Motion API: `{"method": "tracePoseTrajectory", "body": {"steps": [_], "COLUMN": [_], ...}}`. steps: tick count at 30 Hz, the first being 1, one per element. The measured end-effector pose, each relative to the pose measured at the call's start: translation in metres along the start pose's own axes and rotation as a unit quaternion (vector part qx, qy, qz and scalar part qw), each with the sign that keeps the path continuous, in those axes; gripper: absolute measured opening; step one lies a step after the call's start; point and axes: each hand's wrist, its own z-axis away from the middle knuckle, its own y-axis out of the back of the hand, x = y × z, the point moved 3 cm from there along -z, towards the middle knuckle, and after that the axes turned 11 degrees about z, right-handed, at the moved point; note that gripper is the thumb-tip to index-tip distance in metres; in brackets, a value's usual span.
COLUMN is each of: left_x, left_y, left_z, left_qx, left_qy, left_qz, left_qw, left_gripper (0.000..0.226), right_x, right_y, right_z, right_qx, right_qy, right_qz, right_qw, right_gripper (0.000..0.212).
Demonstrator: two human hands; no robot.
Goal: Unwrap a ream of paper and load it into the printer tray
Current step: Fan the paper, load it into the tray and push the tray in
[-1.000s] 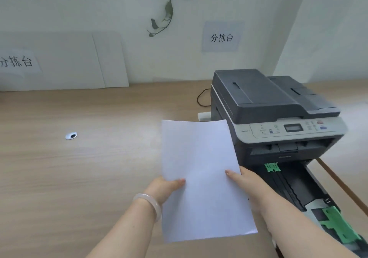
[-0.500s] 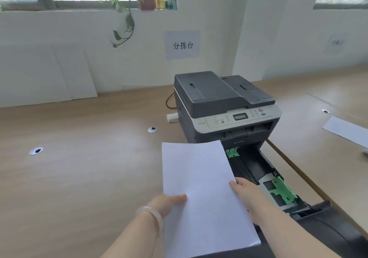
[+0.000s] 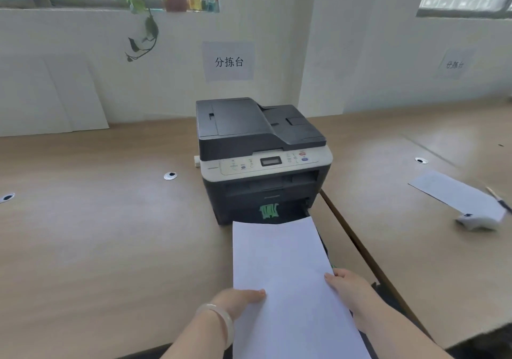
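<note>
A stack of white paper [image 3: 282,270] is held flat in front of the grey and white printer [image 3: 260,148], its far edge just short of the printer's lower opening. My left hand [image 3: 238,300] grips the paper's left edge, thumb on top. At the right edge, my right hand [image 3: 349,286] holds it the same way. The pulled-out black paper tray [image 3: 322,243] lies under the paper and is mostly hidden; only its right rim and a green guide [image 3: 268,210] at the opening show.
The printer stands on a wooden desk [image 3: 97,234] with round cable grommets [image 3: 170,176]. To the right, across a dark gap [image 3: 357,245], a second desk carries a loose white sheet [image 3: 457,195], a small white object [image 3: 478,221] and a pen. White boards lean on the wall at left.
The paper, held by both hands, has moved right, from left of the printer to directly in front of it, now covering the open tray. The view has shifted so the printer is centred.
</note>
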Motion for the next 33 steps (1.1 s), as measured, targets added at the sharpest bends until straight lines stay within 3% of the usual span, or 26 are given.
{"method": "tracePoseTrajectory", "body": {"steps": [4,8,11,15,19,25,33], "left_x": [0.005,0.016,0.026,0.040,0.050,0.062,0.069], "left_y": [-0.031,-0.037,-0.039,-0.038,-0.040,-0.046,-0.056], "left_z": [0.007,-0.010,-0.032,-0.060,-0.084,-0.104,-0.118], "left_qx": [0.019,0.049,0.084,0.114,0.120,0.145,0.170], "left_qy": [0.001,-0.047,-0.083,-0.104,-0.098,-0.110,-0.081], "left_qz": [0.025,0.036,0.007,0.002,0.029,0.033,0.037], "left_qw": [1.000,0.997,0.993,0.988,0.988,0.983,0.981], "left_gripper": [0.050,0.012,0.017,0.006,0.024,0.024,0.026], "right_x": [0.004,-0.005,-0.014,-0.023,-0.039,-0.048,-0.057], "right_y": [0.022,0.026,0.024,0.019,0.015,0.009,0.010], "right_z": [-0.020,-0.041,-0.061,-0.090,-0.117,-0.143,-0.172], "right_qx": [0.002,0.000,0.005,0.014,0.021,0.046,0.024], "right_qy": [-0.004,-0.009,-0.017,-0.042,-0.042,-0.025,-0.006], "right_qz": [0.012,0.030,0.037,0.047,0.073,0.095,0.138], "right_qw": [1.000,1.000,0.999,0.998,0.996,0.994,0.990], "right_gripper": [0.022,0.022,0.019,0.019,0.014,0.015,0.018]}}
